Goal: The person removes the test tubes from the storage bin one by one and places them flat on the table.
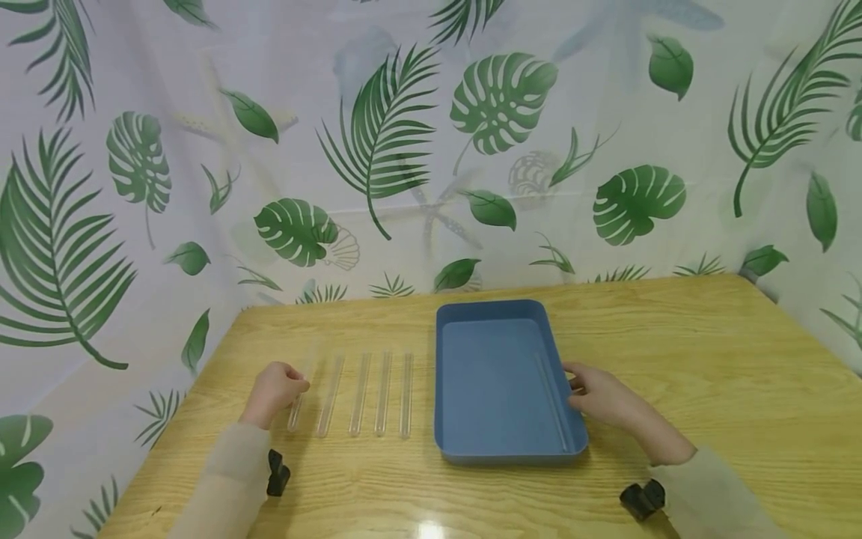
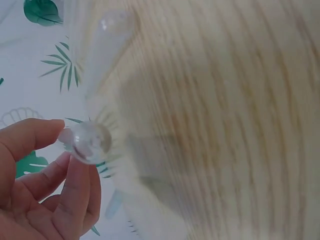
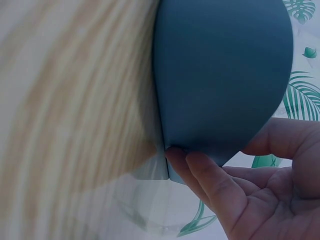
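My left hand (image 1: 274,391) pinches a clear glass test tube (image 1: 294,415) between thumb and fingers, at the left end of a row. In the left wrist view the rounded end of this test tube (image 2: 90,142) points toward the camera; whether it touches the table I cannot tell. Right of it, several similar test tubes (image 1: 360,395) lie side by side, roughly parallel. My right hand (image 1: 602,393) holds the right wall of a shallow blue tray (image 1: 508,458), thumb at the rim and fingertips low on the outside. One test tube (image 1: 552,400) lies inside the tray, along its right side.
Everything rests on a wood-grain table (image 1: 707,359). A white leaf-print cloth (image 1: 417,150) hangs behind it and along the sides. Black wrist mounts (image 1: 277,473) sit at both sleeves.
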The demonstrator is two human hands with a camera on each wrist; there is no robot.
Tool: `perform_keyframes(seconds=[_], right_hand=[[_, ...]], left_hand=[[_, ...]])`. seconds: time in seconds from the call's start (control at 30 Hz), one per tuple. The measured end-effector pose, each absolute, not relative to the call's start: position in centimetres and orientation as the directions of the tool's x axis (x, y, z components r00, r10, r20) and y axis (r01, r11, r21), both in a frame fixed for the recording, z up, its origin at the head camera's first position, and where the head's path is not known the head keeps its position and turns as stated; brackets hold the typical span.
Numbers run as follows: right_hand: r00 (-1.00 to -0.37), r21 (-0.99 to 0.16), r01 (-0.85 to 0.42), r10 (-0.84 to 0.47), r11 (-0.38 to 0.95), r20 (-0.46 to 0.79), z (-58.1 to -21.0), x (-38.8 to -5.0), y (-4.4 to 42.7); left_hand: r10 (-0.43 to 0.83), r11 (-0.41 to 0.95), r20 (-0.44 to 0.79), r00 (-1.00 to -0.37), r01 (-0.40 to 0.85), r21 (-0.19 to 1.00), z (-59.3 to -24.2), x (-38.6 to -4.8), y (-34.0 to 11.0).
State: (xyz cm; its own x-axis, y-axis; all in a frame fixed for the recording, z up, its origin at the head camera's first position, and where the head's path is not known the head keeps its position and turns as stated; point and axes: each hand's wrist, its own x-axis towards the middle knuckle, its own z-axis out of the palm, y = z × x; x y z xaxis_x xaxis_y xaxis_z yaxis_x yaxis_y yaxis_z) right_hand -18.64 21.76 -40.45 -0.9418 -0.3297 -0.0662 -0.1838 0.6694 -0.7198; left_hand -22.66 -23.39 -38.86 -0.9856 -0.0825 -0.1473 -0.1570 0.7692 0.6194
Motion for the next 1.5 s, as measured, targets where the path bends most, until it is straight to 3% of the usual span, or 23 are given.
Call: perform_keyframes(seconds=[0.57, 1.5], right_hand=[[-0.943, -0.723, -0.177, -0.325, 0.668, -0.07, -40.5, -18.4, 21.6], [-0.944, -0.743, -0.142, -0.315, 0.654, -0.097, -40.3, -18.4, 21.7]], left_hand=[[-0.117, 0.832, -0.192, -0.974, -0.202, 0.517, -40.0, -23.2, -23.9], [-0.112, 0.819, -0.222, -0.968, -0.217, 0.531, -40.5, -23.5, -24.0]])
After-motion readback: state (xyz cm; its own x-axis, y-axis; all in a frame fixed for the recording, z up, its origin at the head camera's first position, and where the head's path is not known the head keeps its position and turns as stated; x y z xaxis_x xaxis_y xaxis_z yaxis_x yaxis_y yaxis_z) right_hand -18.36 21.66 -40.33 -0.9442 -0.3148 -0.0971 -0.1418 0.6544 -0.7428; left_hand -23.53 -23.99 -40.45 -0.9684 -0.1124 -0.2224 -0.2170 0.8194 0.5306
